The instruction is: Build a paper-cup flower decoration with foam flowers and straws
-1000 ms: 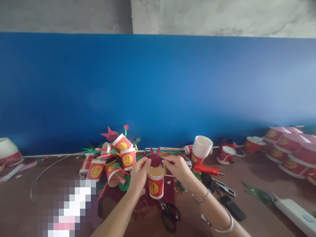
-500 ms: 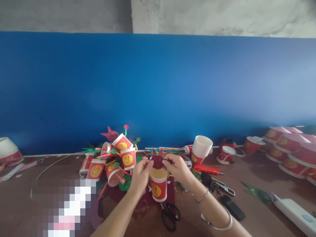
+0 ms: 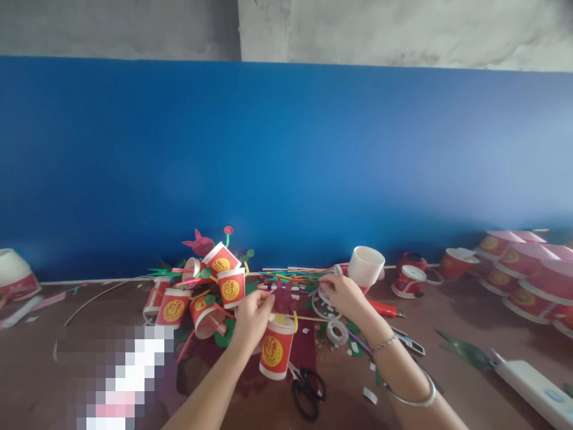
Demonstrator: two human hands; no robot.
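Standing on the table, nested cups were beside the right hand, whose grip I could not tell. Apart, beside a red cup, the left hand pinched a maroon cut-out over its mouth, where yellow straws entered.

Left arm bare, right arm in silver.
The left hand and right hand are bare; above the right runs a thin, chain-like silvery bracelet, its links too small to make out, then a thicker, smooth, shiny, rounded bangle.
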